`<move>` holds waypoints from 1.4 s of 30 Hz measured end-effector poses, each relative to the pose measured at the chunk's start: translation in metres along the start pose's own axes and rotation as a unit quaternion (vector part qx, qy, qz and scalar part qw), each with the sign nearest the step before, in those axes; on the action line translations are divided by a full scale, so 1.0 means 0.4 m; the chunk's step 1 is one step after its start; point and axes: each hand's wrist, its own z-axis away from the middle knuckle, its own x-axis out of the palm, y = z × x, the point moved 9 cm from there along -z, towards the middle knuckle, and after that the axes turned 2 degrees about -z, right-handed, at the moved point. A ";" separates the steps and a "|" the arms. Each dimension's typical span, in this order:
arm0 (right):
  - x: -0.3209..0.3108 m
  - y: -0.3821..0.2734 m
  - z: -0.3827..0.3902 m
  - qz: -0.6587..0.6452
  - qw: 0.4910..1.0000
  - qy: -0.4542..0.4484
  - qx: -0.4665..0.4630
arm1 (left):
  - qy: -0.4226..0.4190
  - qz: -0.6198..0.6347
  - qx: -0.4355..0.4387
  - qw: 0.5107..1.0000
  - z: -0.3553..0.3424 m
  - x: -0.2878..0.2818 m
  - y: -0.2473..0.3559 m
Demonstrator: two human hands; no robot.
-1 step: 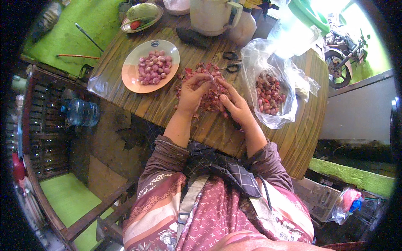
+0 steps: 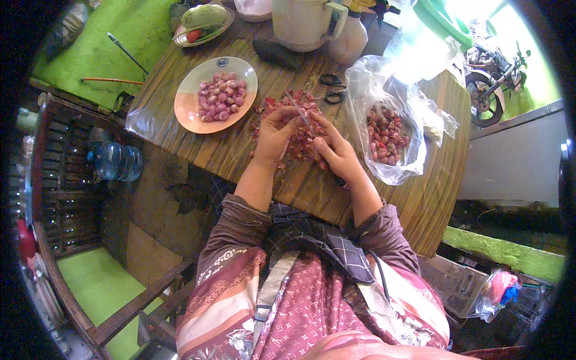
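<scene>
Shallot skins (image 2: 298, 144) lie heaped on the table (image 2: 210, 150) under both hands. The left hand (image 2: 276, 132) curls half closed, though I can't see what it grips; the right hand (image 2: 339, 153) is wrapped around what looks like a thin knife (image 2: 304, 113). If that slipped, it could nick the left. Plate (image 2: 186, 108) leftward, plastic bag (image 2: 399, 172) rightward, scissors (image 2: 333, 96) beyond; toward the near edge, bare wood leaves room.
</scene>
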 end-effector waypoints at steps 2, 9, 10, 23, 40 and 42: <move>0.006 -0.014 0.004 0.043 0.999 0.005 -0.017 | 0.015 -0.004 0.002 1.000 -0.001 -0.011 -0.005; 0.009 -0.048 0.006 0.055 0.997 0.016 -0.048 | 0.014 -0.013 -0.005 1.000 0.003 -0.013 -0.007; 0.009 -0.053 0.006 0.056 0.996 0.022 -0.058 | 0.015 -0.034 -0.006 0.999 0.004 -0.012 -0.005; 0.017 -0.012 -0.006 -0.215 0.977 -0.003 -0.004 | -0.009 -0.037 -0.041 0.998 0.004 0.006 -0.015; -0.010 0.011 0.003 -0.297 0.952 0.029 0.074 | 0.000 0.027 -0.009 1.000 -0.002 0.004 -0.006; 0.006 -0.001 0.004 -0.288 0.955 -0.014 0.064 | 0.010 0.022 -0.019 1.000 -0.002 -0.004 -0.010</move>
